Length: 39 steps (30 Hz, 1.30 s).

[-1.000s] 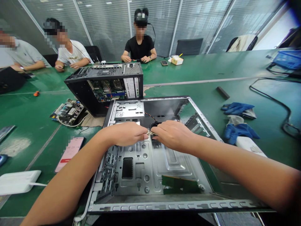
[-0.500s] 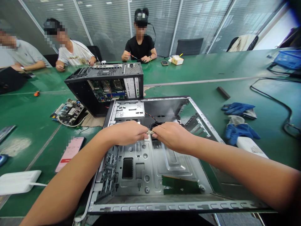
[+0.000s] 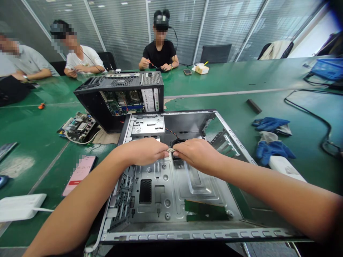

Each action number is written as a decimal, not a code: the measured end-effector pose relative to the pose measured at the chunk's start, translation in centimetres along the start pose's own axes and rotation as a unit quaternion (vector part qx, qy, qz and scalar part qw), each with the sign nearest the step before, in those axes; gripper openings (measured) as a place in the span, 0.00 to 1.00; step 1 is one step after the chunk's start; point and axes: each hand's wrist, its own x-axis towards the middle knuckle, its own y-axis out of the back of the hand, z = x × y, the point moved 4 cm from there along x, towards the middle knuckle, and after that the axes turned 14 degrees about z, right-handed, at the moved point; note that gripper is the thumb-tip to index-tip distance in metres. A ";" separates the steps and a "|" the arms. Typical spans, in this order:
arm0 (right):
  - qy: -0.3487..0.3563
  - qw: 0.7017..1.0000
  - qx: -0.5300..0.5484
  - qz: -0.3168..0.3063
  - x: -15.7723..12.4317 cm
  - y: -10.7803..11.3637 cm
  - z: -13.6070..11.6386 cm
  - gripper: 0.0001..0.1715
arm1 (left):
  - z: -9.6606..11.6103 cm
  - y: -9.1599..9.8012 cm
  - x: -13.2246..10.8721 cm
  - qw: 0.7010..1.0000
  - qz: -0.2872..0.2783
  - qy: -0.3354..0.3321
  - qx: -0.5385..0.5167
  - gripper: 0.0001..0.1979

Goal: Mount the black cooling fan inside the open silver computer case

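Observation:
Above the open metal computer case [image 3: 166,185], my left hand [image 3: 146,151] and my right hand [image 3: 197,155] meet almost fingertip to fingertip. Both are closed on a short pale twisted cable [image 3: 170,150], pinched from either side; only a small stretch of it shows between them. Just behind my fingers is a black round part [image 3: 177,142], mostly hidden by my right hand, with thin coloured wires running up from it. On the case floor near the front lies a green memory module [image 3: 205,210].
A second computer case [image 3: 118,96] stands upright behind. Left are a circuit board [image 3: 80,127], a pink-screened phone [image 3: 79,175] and a white adapter [image 3: 23,207]. Blue gloves [image 3: 274,148] and a black cable [image 3: 318,117] lie right. Several people sit across the green table [image 3: 227,78].
My hands and the cable stay in nearly the same place. Across the table, the person in the white shirt has brought their hands together.

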 end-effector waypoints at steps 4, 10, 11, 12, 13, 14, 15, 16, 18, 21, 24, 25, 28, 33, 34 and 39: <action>0.017 1.000 -0.023 0.002 0.0 0.1 -0.2 0.17 | 0.0 0.0 0.0 1.000 -0.001 0.000 -0.001 0.20; 0.048 0.998 -0.043 0.005 0.0 0.1 -0.5 0.19 | -0.2 -0.1 0.0 1.000 0.005 -0.013 -0.014 0.20; 0.050 0.998 -0.037 -0.001 -0.1 0.0 -0.6 0.18 | -0.3 -0.2 0.0 1.000 0.006 -0.017 -0.015 0.20; 0.049 0.998 -0.030 -0.009 -0.1 0.0 -0.6 0.18 | -0.3 -0.2 0.0 1.000 0.007 -0.020 -0.014 0.20; 0.045 0.999 -0.022 -0.019 -0.1 0.0 -0.6 0.18 | -0.3 -0.3 0.0 1.000 0.008 -0.022 -0.013 0.20; 0.039 0.999 -0.015 -0.029 -0.1 0.0 -0.6 0.17 | -0.3 -0.3 0.1 1.000 0.008 -0.023 -0.011 0.19; 0.032 0.999 -0.009 -0.038 0.0 0.0 -0.6 0.17 | -0.3 -0.3 0.1 1.000 0.009 -0.022 -0.008 0.19; 0.027 0.999 -0.005 -0.045 0.0 0.0 -0.6 0.16 | -0.3 -0.3 0.1 1.000 0.009 -0.020 -0.007 0.20; 0.018 0.999 -0.006 -0.050 0.0 0.1 -0.6 0.16 | -0.3 -0.3 0.1 1.000 0.008 -0.015 -0.005 0.20; 0.022 0.999 -0.024 -0.026 0.0 0.1 -0.5 0.17 | -0.1 -0.2 0.1 1.000 0.003 -0.010 0.002 0.21; 0.033 0.999 -0.035 0.007 0.0 0.0 -0.5 0.16 | 0.0 -0.2 0.1 1.000 0.002 -0.007 0.006 0.21; 0.036 0.999 -0.036 0.015 -0.1 -0.1 -0.4 0.16 | -0.1 -0.2 0.1 1.000 0.002 -0.007 0.006 0.20; 0.043 0.998 -0.040 0.037 -0.2 -0.2 -0.3 0.15 | -0.1 -0.3 0.1 1.000 0.003 -0.007 0.006 0.20; 0.046 0.996 -0.039 0.072 -0.3 -0.1 -0.3 0.14 | -0.1 -0.2 0.1 1.000 0.005 -0.006 0.006 0.20; 0.047 0.995 -0.038 0.074 -0.3 -0.1 -0.3 0.14 | -0.1 -0.2 0.1 1.000 0.005 -0.006 0.006 0.20; 0.042 0.997 -0.035 0.061 -0.4 -0.3 -0.3 0.12 | -0.1 -0.2 0.2 1.000 0.003 -0.010 0.000 0.21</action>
